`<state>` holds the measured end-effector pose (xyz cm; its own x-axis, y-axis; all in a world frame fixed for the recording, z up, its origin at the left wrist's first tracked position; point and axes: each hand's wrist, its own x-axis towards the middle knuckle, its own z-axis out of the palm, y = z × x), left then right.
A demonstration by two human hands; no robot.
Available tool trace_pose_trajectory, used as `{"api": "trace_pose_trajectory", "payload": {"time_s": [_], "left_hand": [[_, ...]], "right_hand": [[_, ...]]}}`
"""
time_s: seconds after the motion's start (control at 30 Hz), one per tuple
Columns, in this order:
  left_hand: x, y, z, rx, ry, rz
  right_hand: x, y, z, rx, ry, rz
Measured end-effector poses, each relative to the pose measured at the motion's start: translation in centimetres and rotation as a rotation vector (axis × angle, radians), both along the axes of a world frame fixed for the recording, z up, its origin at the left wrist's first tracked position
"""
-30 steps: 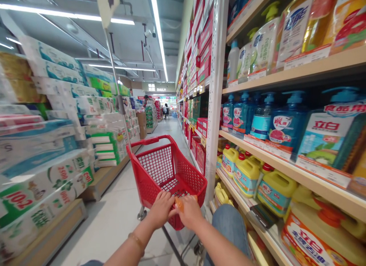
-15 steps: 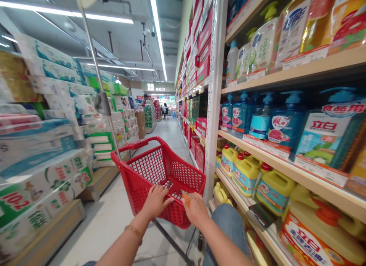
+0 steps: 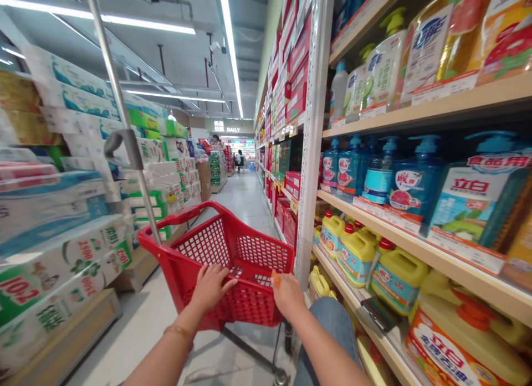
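Contact with cart (image 3: 257, 303) made, left hand (image 3: 210, 289) lying loosely open on its rim, right hand (image 3: 287, 297) clenched on orange thing (image 3: 275, 279), bottles (image 3: 409, 181) untouched on shelf (image 3: 457, 105)

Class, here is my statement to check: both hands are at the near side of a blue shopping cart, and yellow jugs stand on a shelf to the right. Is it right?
The colour is wrong: the head view shows a red shopping cart. The left hand and right hand are at its near side, and yellow jugs stand on a shelf to the right.
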<state>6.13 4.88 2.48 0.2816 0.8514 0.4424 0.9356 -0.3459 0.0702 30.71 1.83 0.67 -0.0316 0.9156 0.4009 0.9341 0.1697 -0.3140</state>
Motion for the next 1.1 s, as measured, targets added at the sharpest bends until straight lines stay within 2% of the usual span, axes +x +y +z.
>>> {"api": "trace_pose_trajectory", "payload": {"time_s": [0.07, 0.13, 0.27, 0.37, 0.5, 0.6, 0.7, 0.8, 0.87, 0.97, 1.03, 1.1], "left_hand": [[0.1, -0.1, 0.0, 0.008, 0.003, 0.038], [1.1, -0.4, -0.2, 0.025, -0.002, 0.083], [2.3, -1.0, -0.1, 0.021, -0.001, 0.09], [0.4, -1.1, 0.7, 0.022, 0.034, 0.082], [-1.9, -1.2, 1.5, 0.111, 0.082, 0.201], [-1.1, -1.4, 1.5, 0.128, 0.106, 0.261], [0.2, -1.5, 1.6, 0.114, 0.116, 0.256], [-0.1, -1.7, 2.5, 0.083, 0.141, 0.238], [-1.0, -2.0, 3.3, 0.083, 0.149, 0.282], [-1.6, -2.5, 4.0, 0.084, 0.145, 0.351], [-1.0, -2.7, 4.0, 0.066, 0.141, 0.354], [0.2, -3.0, 3.8, 0.066, 0.139, 0.355]], "right_hand": [[-0.5, 0.4, 0.0, -0.008, 0.008, -0.056], [-2.3, 0.7, 0.0, -0.01, 0.017, -0.074], [-5.2, 0.9, -0.1, 0.079, 0.038, 0.023], [-3.7, 1.3, 0.1, 0.078, 0.044, 0.044], [-0.9, 2.0, 0.6, -0.005, 0.046, -0.108], [-2.5, 2.4, 0.6, 0.014, 0.066, -0.116], [-5.3, 2.6, 0.3, 0.094, 0.082, 0.038], [-5.6, 2.9, 0.2, 0.129, 0.095, 0.147], [-4.1, 3.2, 0.4, 0.126, 0.104, 0.131], [-2.6, 3.7, 1.1, 0.071, 0.111, 0.0], [-3.6, 3.7, 1.5, 0.035, 0.12, -0.019], [-5.8, 3.3, 1.7, 0.054, 0.14, 0.095]]}}
